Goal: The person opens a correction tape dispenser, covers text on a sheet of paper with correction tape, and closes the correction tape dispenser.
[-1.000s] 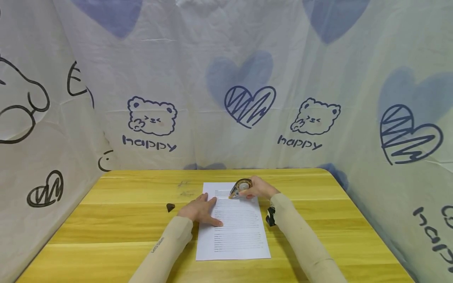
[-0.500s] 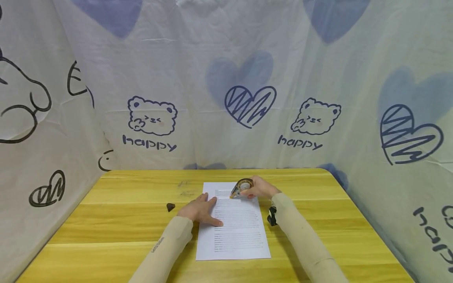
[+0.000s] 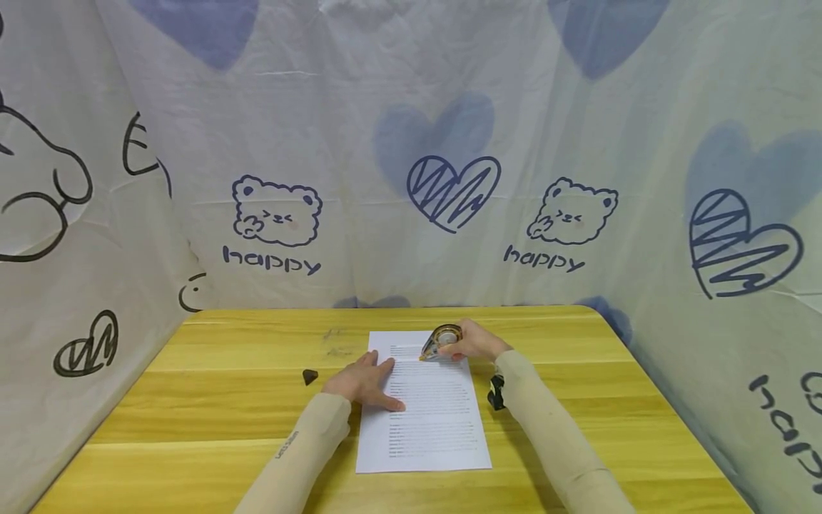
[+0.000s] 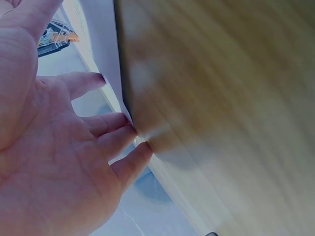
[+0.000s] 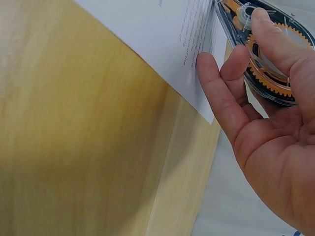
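Curtained-off desk space: wooden table (image 3: 225,407), heart-print cloth (image 3: 366,143) on three sides.

L arm (image 3: 302,446), long-sleeved, ran up twd 1 o'clock; L grip (image 3: 362,382) lay palm-down, fingers spread twd 1–2 o'clock, thumb out at approx 4. R arm (image 3: 552,428), also sleeved, ran up twd 11 o'clock; R grip (image 3: 472,340) pointed twd 9–10, thumb opp. bent fingers in a pinch.

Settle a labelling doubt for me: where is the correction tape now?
In the head view, the correction tape is in the right hand, over the upper part of the printed sheet, to the right of the left hand.
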`<state>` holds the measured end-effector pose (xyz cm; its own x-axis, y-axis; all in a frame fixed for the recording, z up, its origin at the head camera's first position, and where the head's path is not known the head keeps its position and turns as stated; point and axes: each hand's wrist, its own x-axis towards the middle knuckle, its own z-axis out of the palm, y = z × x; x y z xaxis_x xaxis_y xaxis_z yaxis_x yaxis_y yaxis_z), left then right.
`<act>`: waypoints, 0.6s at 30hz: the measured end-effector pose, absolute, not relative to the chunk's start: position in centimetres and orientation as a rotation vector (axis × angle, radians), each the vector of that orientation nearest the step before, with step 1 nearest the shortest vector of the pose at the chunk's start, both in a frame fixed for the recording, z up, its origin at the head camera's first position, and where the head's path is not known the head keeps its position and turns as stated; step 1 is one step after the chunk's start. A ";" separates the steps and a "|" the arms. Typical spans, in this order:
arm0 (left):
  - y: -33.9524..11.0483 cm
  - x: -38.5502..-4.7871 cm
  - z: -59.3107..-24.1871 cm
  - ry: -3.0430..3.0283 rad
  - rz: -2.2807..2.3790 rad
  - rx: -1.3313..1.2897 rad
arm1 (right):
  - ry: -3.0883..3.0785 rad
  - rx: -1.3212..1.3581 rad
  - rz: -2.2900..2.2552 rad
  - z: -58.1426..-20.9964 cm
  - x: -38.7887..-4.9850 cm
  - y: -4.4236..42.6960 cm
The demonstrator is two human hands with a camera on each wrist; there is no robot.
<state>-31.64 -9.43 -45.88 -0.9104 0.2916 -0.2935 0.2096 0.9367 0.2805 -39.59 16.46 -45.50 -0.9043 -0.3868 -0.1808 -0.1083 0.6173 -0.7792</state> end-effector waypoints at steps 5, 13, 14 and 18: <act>-9.3 -31.9 -46.0 2.759 0.341 0.366 | 2.513 -0.384 -1.174 -45.3 -39.6 16.6; -9.4 -31.8 -46.0 2.759 0.372 0.345 | 2.528 -0.358 -1.157 -45.3 -39.5 16.6; -9.4 -31.8 -46.0 2.761 0.374 0.347 | 2.525 -0.357 -1.158 -45.3 -39.6 16.6; -9.4 -31.8 -46.1 2.773 0.359 0.372 | 2.532 -0.372 -1.161 -45.5 -39.5 16.7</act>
